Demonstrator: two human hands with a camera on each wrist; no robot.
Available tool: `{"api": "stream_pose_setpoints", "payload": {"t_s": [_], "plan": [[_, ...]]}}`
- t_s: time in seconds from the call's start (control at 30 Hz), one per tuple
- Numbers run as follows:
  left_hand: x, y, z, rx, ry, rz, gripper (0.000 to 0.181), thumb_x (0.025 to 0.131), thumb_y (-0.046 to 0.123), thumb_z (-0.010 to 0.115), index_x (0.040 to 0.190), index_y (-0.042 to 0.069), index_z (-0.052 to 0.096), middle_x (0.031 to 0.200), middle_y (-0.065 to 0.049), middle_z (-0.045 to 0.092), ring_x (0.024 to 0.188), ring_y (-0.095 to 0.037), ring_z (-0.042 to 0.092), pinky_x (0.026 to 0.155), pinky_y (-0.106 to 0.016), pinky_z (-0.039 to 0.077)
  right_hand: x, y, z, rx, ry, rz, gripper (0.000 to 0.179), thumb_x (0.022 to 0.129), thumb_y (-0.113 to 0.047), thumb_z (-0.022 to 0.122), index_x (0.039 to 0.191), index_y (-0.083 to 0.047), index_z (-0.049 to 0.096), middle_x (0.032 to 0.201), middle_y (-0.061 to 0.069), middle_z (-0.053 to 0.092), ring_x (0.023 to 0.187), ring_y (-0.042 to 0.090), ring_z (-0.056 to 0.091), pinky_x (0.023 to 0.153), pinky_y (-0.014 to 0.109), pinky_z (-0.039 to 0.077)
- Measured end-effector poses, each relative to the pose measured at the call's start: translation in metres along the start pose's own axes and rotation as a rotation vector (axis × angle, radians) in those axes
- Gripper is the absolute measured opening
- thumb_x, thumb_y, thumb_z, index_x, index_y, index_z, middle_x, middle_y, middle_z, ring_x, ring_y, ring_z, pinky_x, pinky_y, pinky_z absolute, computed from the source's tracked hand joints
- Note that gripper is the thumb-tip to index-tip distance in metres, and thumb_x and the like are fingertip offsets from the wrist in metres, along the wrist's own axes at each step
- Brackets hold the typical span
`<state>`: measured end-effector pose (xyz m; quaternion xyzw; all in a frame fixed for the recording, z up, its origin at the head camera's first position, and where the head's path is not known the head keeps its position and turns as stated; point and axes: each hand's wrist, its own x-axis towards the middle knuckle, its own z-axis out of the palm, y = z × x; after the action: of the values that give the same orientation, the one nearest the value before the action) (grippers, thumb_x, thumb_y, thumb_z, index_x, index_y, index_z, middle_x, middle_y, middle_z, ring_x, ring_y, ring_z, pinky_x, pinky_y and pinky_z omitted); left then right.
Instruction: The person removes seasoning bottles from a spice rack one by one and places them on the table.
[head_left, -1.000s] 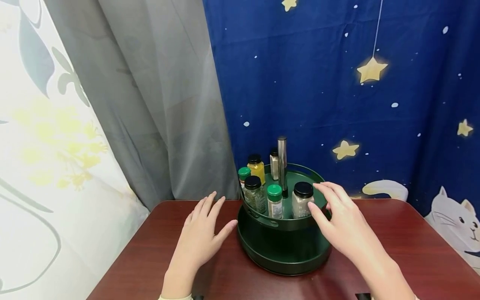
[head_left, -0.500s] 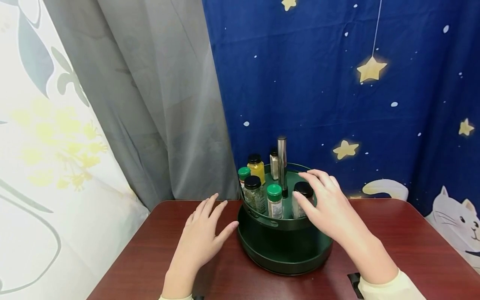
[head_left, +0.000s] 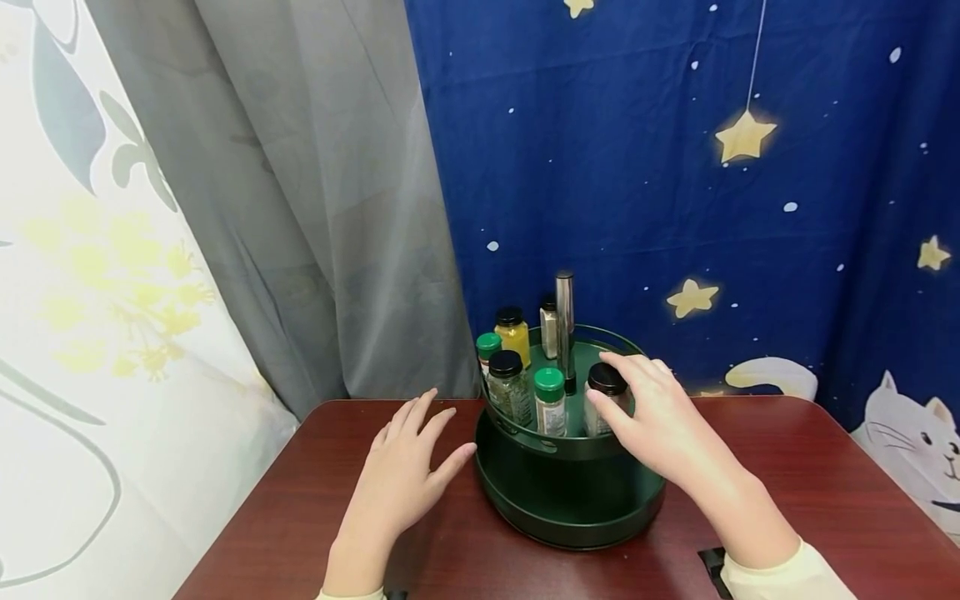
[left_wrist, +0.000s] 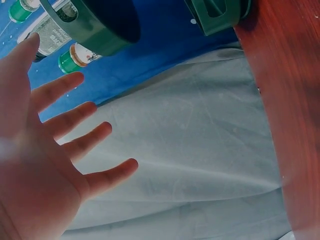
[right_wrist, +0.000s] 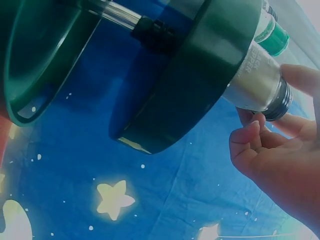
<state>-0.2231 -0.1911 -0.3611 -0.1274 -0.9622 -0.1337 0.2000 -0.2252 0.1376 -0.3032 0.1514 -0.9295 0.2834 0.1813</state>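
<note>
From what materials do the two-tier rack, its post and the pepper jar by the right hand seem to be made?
Rack: probably painted metal; green satin surface, soft highlights.
Post: likely polished metal, from its mirror-like silver reflections.
Pepper jar: smooth, transparent, pale contents show through; glass or plastic, I cannot tell.

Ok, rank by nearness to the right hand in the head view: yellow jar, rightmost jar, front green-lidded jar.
1. Rightmost jar: front right, at the right hand.
2. Front green-lidded jar: front middle.
3. Yellow jar: back left.
</note>
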Motion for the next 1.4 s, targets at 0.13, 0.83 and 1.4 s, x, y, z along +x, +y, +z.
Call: {"api": "stream_pose_setpoints", "payload": {"t_s": [0.13,0.83,1.4], "plan": [[0.000,0.002,-0.002,-0.007,-0.010,0.000,0.063,0.101,0.065,0.061,0.147,0.022,0.064,0.170,-0.005,0.043,0.157,-0.035,0.040,0.121,-0.066,0.039,-0.002,0.003,0.001,0.012,0.022,-0.010,0.059,0.106,-0.033,0.067,0.156,-0.007,0.052,0.153,0.021,0.058,0.140,0.042,0.051,0.113,0.068,0.044],[0.001,0.004,-0.003,-0.002,-0.024,0.002,0.060,0.103,0.064,0.059,0.145,0.022,0.066,0.169,-0.004,0.044,0.156,-0.034,0.041,0.121,-0.066,0.039,-0.003,0.006,0.003,0.053,0.059,0.002,0.064,0.108,-0.035,0.064,0.161,-0.006,0.045,0.158,0.023,0.051,0.149,0.045,0.044,0.119,0.070,0.038],[-0.001,0.002,-0.002,0.003,-0.024,-0.001,0.066,0.103,0.066,0.057,0.154,0.024,0.058,0.171,-0.005,0.041,0.159,-0.034,0.037,0.122,-0.069,0.036,-0.010,0.004,-0.010,0.085,0.195,-0.011,0.061,0.108,-0.039,0.064,0.159,-0.010,0.050,0.142,0.016,0.055,0.107,0.029,0.061,0.084,0.045,0.057]]}}
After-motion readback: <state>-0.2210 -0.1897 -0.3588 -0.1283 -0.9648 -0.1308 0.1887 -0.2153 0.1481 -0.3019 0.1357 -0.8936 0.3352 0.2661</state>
